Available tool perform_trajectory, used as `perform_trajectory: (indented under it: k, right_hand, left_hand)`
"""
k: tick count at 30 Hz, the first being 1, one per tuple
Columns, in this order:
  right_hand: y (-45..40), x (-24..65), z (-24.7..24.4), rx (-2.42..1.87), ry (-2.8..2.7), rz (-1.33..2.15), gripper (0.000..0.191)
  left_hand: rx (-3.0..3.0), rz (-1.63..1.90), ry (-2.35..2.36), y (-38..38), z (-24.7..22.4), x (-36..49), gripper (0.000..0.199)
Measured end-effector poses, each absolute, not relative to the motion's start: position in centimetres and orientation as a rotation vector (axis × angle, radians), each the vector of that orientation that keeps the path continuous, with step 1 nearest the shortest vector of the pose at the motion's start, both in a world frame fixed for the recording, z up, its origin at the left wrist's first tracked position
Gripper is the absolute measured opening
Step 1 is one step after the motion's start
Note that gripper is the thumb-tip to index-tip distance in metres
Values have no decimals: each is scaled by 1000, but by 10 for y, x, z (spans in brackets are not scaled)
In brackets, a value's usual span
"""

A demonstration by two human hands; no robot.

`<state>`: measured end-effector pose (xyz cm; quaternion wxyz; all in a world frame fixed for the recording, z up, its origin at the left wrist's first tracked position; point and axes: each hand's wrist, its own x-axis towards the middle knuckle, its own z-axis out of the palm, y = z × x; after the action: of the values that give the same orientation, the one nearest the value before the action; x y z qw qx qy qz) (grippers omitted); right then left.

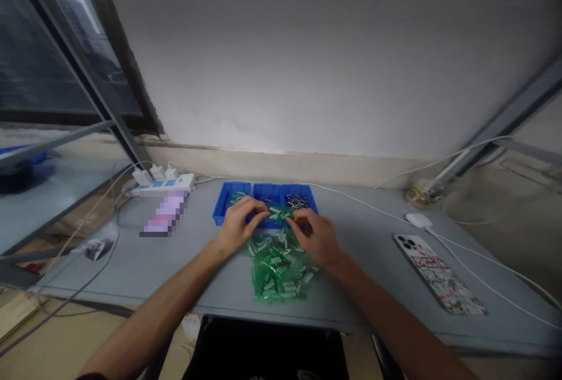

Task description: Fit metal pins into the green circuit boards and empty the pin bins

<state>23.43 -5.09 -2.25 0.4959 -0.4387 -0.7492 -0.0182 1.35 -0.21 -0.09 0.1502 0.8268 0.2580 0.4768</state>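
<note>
The left hand (240, 225) is half closed, its fingertips pinched on a strip of green plastic film (278, 212) just above the front rim of a blue plastic parts tray (222, 204). The right hand (315, 238) is similarly curled, and the same strip is gripped from the other side. The tray is divided into three compartments set side by side at the rear of the grey desk (144, 274). Green pieces are held in the left compartment and thin silver metal pins (297, 201) in the right one; the middle is largely hidden by the hands.

A loose, glossy heap of green film packets (278, 271) is piled directly below the hands, with open desk surface left between it and the front edge. Wide room is left on both sides. A white power strip (164, 184) is placed at the rear left, beside a pixelated pink object (165, 213). A phone in a patterned case (439, 271) lies face down towards the right edge.
</note>
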Motion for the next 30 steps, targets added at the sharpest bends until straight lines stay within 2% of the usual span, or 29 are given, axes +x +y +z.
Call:
perform_trajectory:
  k: [2, 6, 11, 17, 21, 30]
  right_hand:
    - [-52, 236, -23, -1027, -1848, -63, 7]
    - [-52, 238, -20, -1003, -1872, -88, 24]
    - [-50, 236, -19, -990, -1875, -77, 11]
    - [-50, 239, -19, -1049, -1910, -44, 36]
    - [-49, 238, -20, -1006, -1984, -4, 32]
    - [-49, 235, -21, -1011, -2124, 43, 31]
  left_hand:
    - [2450, 1332, 691, -1, 1, 12, 17]
    - [2465, 1373, 697, 1, 3, 11, 17]
    - [2536, 1434, 633, 0, 3, 13, 11]
    - [2205, 1580, 1092, 17, 5, -4, 16]
    - [2073, 1546, 1332, 39, 11, -28, 27]
    - [2077, 1245, 1685, 59, 5, -44, 31]
